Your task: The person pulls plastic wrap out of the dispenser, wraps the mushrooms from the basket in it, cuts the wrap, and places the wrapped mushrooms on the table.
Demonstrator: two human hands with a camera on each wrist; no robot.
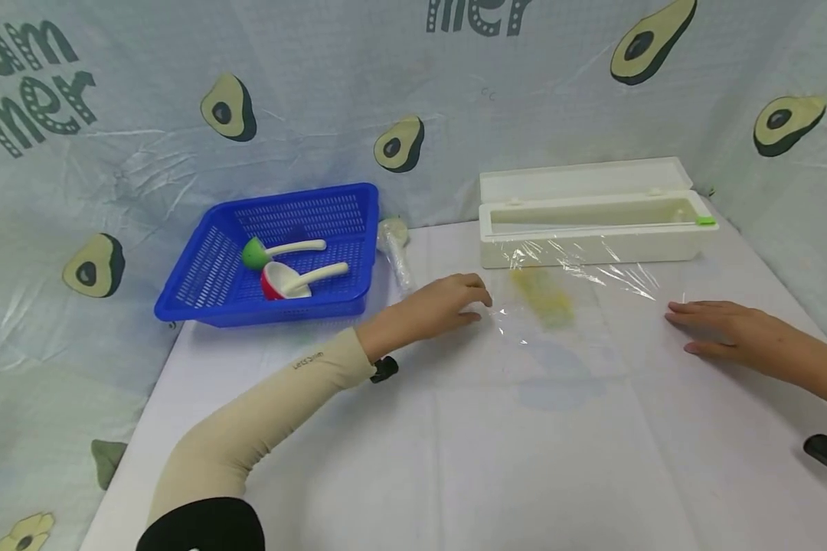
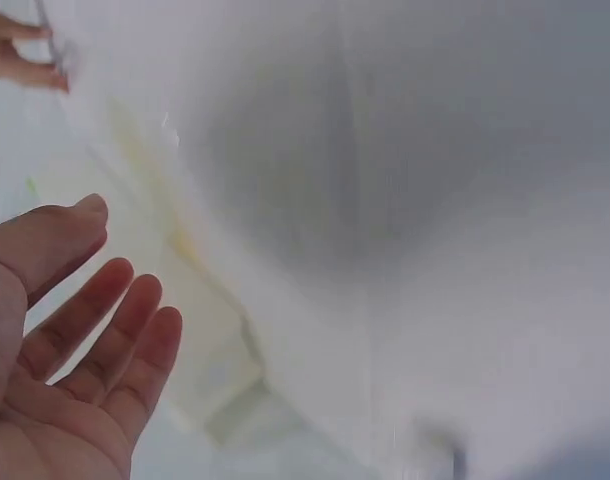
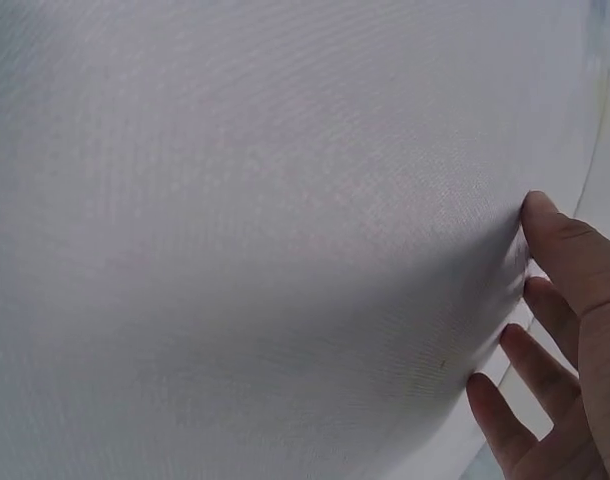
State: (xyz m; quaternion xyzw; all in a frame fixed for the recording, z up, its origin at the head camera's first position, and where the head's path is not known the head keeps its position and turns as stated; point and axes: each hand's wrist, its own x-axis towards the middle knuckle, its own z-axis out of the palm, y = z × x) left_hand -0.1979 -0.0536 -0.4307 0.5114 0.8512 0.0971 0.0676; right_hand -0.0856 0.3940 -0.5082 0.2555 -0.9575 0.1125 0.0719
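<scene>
A sheet of clear plastic wrap (image 1: 599, 285) stretches from the front of a long white box (image 1: 593, 249) onto the white table. A blurry yellow-green patch (image 1: 544, 297) shows through the film; what it is, I cannot tell. Beside the film's left edge my left hand (image 1: 441, 306) hovers with loosely bent fingers. In the left wrist view the thumb and fingers (image 2: 130, 335) stand apart, with nothing between them. My right hand (image 1: 737, 337) lies low by the film's right side, fingers stretched toward it. Its fingertips (image 3: 485, 390) appear to touch the table cover in the right wrist view.
The box's lid (image 1: 586, 182) is raised; a green tab (image 1: 706, 220) sits at its right end. At left, a blue basket (image 1: 269, 311) holds a green ladle (image 1: 253, 254) and a red-and-white ladle (image 1: 271, 283). A clear-wrapped item (image 1: 396, 252) lies beside it.
</scene>
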